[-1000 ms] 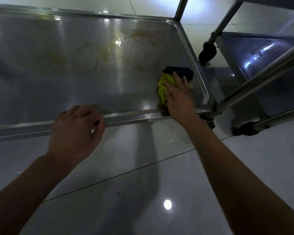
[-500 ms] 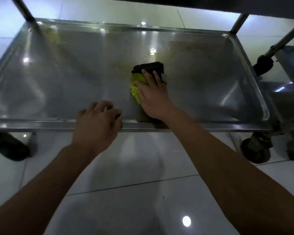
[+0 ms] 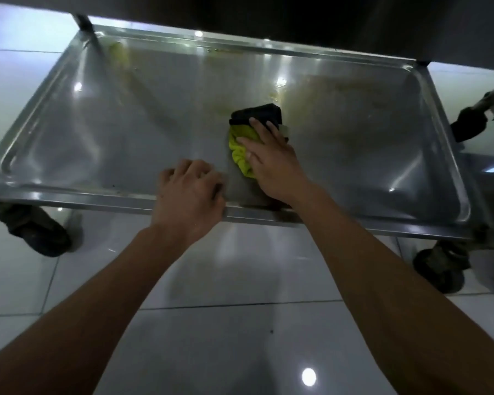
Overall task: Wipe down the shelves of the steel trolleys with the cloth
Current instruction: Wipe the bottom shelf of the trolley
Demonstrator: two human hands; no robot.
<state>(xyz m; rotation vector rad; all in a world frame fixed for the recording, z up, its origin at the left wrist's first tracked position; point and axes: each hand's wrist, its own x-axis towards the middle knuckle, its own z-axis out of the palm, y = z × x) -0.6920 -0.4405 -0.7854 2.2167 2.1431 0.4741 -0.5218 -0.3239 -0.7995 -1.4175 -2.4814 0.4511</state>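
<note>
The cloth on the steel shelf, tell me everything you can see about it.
The bunched yellow-green and black cloth lies crumpled near the middle of the steel trolley's bottom shelf, its black part farther from the person and its yellow part nearer. It looks soft, like microfibre. The right hand presses flat on it with spread fingers. Yellowish smears show on the steel beyond it.

One steel shelf (image 3: 97, 132) is in view, with one yellow-and-black cloth (image 3: 241, 143) on it. Two hands show: left hand (image 3: 187, 199), right hand (image 3: 271, 163). Three castor wheels (image 3: 35, 232) are visible: one near left, two near right.
</note>
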